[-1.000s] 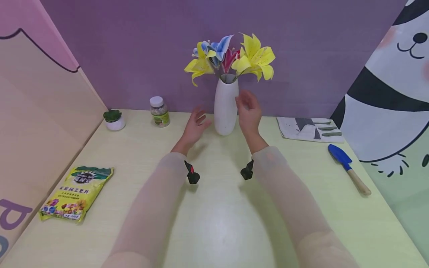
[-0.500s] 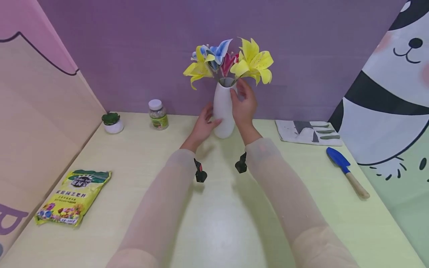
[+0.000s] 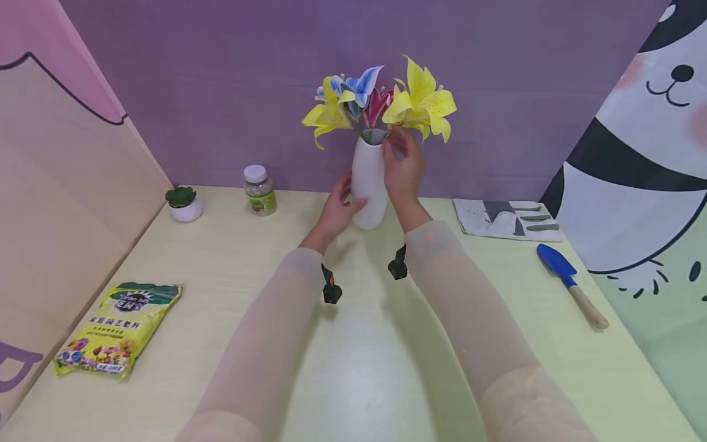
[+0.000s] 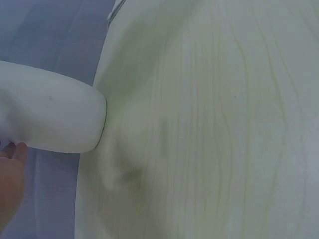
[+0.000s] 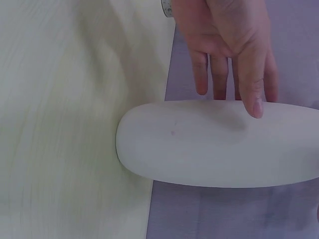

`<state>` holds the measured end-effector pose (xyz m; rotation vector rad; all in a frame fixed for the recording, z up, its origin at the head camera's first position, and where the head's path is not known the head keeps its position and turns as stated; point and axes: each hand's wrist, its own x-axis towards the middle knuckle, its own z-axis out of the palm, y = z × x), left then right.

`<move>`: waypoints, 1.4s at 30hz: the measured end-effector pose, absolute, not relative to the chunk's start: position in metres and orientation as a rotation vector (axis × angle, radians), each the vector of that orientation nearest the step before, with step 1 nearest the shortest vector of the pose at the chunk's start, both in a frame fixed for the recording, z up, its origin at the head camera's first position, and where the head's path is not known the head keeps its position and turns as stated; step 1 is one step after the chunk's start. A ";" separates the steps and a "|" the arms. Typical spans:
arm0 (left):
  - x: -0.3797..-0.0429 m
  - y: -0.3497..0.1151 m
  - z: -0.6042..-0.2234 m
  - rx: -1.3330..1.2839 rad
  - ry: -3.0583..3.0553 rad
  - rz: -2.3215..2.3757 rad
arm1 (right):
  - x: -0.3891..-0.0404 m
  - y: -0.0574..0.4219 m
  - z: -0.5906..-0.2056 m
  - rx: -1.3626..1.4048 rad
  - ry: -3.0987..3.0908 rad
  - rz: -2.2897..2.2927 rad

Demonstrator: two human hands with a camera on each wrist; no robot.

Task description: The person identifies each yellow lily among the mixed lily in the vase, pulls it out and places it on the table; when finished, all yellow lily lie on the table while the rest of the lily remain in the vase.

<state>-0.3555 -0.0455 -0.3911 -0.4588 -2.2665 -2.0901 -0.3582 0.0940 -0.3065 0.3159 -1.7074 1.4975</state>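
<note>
A white vase (image 3: 368, 184) stands upright at the table's back edge, holding yellow, blue and red artificial flowers. My left hand (image 3: 337, 212) grips its left side. In the right wrist view the left thumb (image 5: 256, 105) lies on the front of the vase, with the other fingers reaching behind it. Beside the rim, my right hand (image 3: 405, 166) pinches the stem of the right-hand yellow lily (image 3: 422, 101); the exact contact is partly hidden by the fingers. On the left leans another yellow lily (image 3: 327, 115), near a blue flower (image 3: 361, 86) and a red flower (image 3: 377, 105).
Back left are a small potted succulent (image 3: 183, 205) and a white-lidded jar (image 3: 259, 191). A yellow fertilizer bag (image 3: 118, 328) lies front left. On the right, a folded cloth (image 3: 505, 219) lies behind a blue trowel (image 3: 571, 283). A purple wall backs the table.
Both hands have come in to the vase, the left onto its side and the right up to the rim. The right-hand yellow lily has since shifted slightly to the right.
</note>
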 end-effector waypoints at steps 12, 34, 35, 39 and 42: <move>-0.356 -0.043 -0.396 -0.412 -2.219 -2.097 | -0.358 0.095 -0.294 0.242 -1.535 1.641; -0.355 -0.035 -0.388 -0.262 -2.244 -2.063 | -0.335 0.133 -0.265 0.293 -1.068 1.834; -0.356 -0.035 -0.388 -0.263 -2.243 -2.062 | -0.333 0.137 -0.264 0.302 -1.056 1.840; -0.357 -0.034 -0.389 -0.272 -2.239 -2.063 | -0.326 0.154 -0.259 0.298 -1.041 1.914; -0.358 -0.034 -0.390 -0.275 -2.233 -2.060 | -0.321 0.168 -0.260 0.291 -1.147 1.978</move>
